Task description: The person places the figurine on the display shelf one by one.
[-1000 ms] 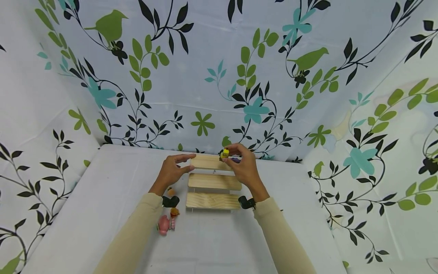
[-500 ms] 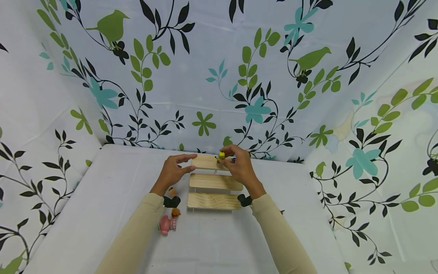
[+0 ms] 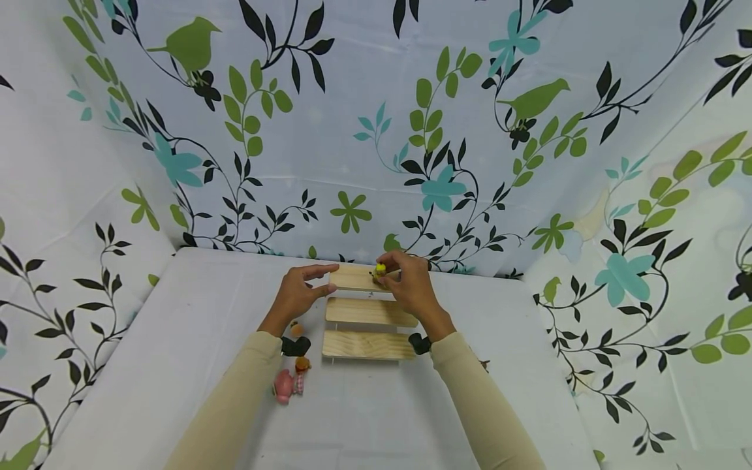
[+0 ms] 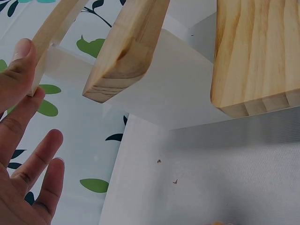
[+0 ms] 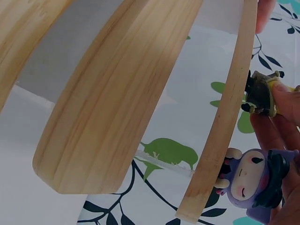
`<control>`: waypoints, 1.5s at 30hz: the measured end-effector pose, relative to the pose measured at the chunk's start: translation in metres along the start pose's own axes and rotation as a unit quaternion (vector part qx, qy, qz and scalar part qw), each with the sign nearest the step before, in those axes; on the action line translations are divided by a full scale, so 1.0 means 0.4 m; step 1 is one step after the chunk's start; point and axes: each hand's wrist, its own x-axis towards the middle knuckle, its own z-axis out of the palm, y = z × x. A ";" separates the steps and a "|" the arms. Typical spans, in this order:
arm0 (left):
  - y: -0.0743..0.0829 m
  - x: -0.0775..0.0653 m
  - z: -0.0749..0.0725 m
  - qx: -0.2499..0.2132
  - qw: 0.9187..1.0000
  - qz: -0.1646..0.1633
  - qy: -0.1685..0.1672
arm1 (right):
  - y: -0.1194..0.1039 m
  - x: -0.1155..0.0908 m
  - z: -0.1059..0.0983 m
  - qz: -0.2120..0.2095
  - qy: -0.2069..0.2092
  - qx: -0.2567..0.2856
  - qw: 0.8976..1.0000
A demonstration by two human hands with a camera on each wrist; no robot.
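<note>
A three-step wooden display stand [image 3: 370,312] is set on the white table, its pale boards joined by clear sides. My left hand [image 3: 296,294] pinches the left end of the top board [image 4: 46,35] between thumb and index finger, the other fingers spread. Over that board, my right hand [image 3: 416,287] holds a small figurine [image 5: 262,93], yellow on top with a dark body, its base right at the board's surface. A purple-hooded figurine [image 5: 246,173] with a pale face stands on the top board's right end; the right hand hides it in the head view.
Left of the stand, beside the left forearm, lie a pink figurine [image 3: 283,386], an orange-headed figurine [image 3: 302,365] and a small orange figure [image 3: 296,328]. A small brown object [image 3: 484,364] shows past the right sleeve. Leaf-patterned cloth [image 3: 329,130] hangs close behind the stand.
My right hand has shifted slightly left and lowered the yellow-topped figurine to the top board. The left hand keeps its place at the board's end.
</note>
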 end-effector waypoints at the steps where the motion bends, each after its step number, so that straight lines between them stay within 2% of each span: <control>1: 0.000 0.000 0.000 -0.002 1.000 0.003 0.001 | -0.001 0.000 0.000 0.002 0.000 -0.004 1.000; 6: -0.003 -0.002 0.000 -0.001 1.000 0.024 0.003 | -0.006 0.001 -0.001 0.010 -0.001 -0.015 1.000; 23: 0.002 -0.001 0.001 -0.007 1.000 0.018 0.001 | -0.014 0.008 0.003 -0.014 0.004 -0.024 1.000; 33: 0.002 0.002 0.000 -0.004 1.000 0.011 0.000 | -0.021 0.013 -0.001 0.001 -0.015 -0.030 0.999; 45: 0.003 0.000 -0.001 -0.002 1.000 0.010 0.000 | -0.023 0.013 0.000 -0.008 -0.003 -0.033 0.999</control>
